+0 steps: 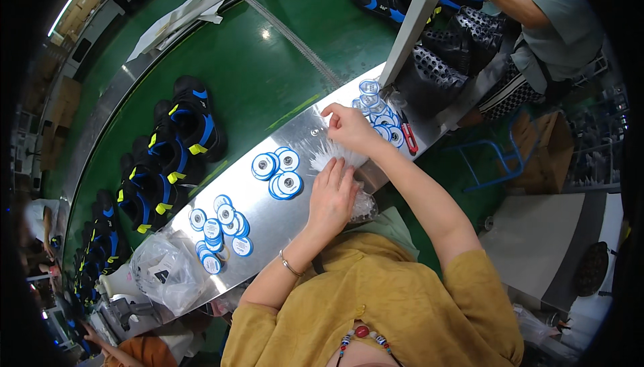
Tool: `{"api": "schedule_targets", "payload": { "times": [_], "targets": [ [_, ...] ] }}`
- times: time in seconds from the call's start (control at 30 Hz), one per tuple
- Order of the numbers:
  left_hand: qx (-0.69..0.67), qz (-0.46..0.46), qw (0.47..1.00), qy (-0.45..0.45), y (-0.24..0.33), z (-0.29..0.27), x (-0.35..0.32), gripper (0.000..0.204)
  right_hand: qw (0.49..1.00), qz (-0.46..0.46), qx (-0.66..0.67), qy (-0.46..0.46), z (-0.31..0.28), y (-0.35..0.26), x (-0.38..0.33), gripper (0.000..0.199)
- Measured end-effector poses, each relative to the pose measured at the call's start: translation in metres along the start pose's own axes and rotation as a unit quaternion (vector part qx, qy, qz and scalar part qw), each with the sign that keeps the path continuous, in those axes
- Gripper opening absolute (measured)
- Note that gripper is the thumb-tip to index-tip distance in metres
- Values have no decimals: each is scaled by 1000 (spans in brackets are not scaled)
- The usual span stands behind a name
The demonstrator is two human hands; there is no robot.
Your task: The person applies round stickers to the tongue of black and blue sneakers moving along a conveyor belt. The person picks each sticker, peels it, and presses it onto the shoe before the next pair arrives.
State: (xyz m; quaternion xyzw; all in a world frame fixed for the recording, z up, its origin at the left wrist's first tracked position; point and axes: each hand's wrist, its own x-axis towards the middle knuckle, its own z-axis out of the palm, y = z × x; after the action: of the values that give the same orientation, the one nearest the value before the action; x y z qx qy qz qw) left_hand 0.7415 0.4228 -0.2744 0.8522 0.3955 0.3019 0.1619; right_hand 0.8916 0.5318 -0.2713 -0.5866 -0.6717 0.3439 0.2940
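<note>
A fanned bunch of thin, whitish plastic strands [327, 155] lies at the edge of the metal bench, partly hidden by my hands. My left hand [331, 196], with a bracelet on its wrist, is closed over the bunch's near end. Just above the strands, my right hand [350, 129] has thumb and fingers drawn into a pinch; whatever is between them is too small to make out. Left of my hands sits a group of round blue-and-white tags [287, 183]. More round tags [225, 216] lie farther left, and another pile [386, 122] is beside my right hand.
A red-handled tool [408, 137] lies by the right pile. Black-and-blue shoes [191, 122] line the green surface [268, 65] beyond the metal bench [258, 216]. A clear plastic bag [168, 273] sits at the bench's left end. A post [417, 21] rises at right, near a co-worker [560, 25].
</note>
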Motion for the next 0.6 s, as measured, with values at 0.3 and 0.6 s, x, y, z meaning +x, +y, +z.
{"api": "schedule_targets", "payload": {
  "times": [0.3, 0.6],
  "targets": [
    [9, -9, 1000, -4, 5, 2, 8, 37, 969, 6, 245, -9, -2, 16, 6, 22],
    [20, -42, 999, -2, 7, 3, 1, 37, 952, 73, 289, -69, -8, 0, 6, 12]
  ]
}}
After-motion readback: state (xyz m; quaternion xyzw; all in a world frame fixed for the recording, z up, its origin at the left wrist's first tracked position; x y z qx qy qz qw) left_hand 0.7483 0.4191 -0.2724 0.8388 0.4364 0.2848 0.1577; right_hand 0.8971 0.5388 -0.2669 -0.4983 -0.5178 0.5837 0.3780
